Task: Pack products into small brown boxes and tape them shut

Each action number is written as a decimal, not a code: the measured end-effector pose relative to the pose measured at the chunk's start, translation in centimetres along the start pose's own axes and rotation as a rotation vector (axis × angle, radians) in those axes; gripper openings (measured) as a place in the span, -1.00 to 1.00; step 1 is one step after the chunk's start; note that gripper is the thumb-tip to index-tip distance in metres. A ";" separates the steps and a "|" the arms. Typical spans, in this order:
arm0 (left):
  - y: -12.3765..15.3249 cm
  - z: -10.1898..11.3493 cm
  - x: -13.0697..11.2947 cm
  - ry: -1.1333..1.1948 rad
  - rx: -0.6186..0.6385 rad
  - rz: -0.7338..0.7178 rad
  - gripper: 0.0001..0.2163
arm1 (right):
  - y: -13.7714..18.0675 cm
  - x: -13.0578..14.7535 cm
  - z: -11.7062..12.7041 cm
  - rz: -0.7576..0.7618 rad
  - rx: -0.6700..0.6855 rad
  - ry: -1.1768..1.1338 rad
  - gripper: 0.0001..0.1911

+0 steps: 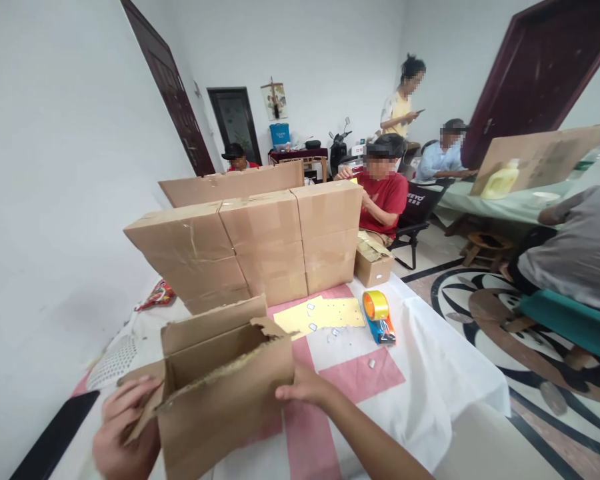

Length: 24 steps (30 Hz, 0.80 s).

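Note:
An open cardboard box (220,393) stands on the table right in front of me, its flaps up and its inside hidden. My left hand (125,427) grips the box's left end, fingers curled over a side flap. My right hand (303,387) presses against the box's right end with fingers closed on the edge. Just beyond the box lies a yellow sheet (320,313) with small pale pieces scattered on and near it.
A wall of sealed cardboard boxes (260,240) stands across the table behind the sheet. A tape dispenser with yellow tape (379,315) lies to the right. The white and pink tablecloth (430,373) hangs over the right edge. Several people sit or stand beyond.

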<state>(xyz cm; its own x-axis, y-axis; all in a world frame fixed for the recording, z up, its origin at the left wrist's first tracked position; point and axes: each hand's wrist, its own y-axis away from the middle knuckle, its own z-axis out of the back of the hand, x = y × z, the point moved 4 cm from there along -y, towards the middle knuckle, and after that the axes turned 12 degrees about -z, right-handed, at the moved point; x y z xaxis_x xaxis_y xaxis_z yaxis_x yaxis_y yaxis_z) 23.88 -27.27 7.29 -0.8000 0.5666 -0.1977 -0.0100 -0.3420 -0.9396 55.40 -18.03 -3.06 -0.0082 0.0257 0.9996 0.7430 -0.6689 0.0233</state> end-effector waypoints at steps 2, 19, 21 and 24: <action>0.7 -3.1 -1.1 0.089 0.030 -0.068 -0.81 | 2.3 0.3 1.3 -0.008 -0.091 -0.070 0.06; 5.0 -11.8 -3.4 0.164 0.562 -0.173 -0.73 | 10.2 5.7 8.3 0.107 -0.617 0.381 -0.28; 4.5 -11.7 -3.8 0.173 0.569 -0.146 -0.73 | 9.9 8.4 8.6 0.047 -0.694 0.444 -0.38; 4.3 -11.8 -4.3 0.211 0.579 -0.104 -0.78 | 8.2 11.1 8.7 -0.048 -0.566 0.425 -0.48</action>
<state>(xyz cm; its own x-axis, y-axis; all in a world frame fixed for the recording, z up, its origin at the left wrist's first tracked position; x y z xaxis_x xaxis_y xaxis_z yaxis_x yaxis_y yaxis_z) 34.40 -22.31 0.84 -0.6419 0.7345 -0.2200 -0.4521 -0.5944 -0.6650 67.24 -16.77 8.14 -0.3783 -0.1500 0.9134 0.2739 -0.9607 -0.0443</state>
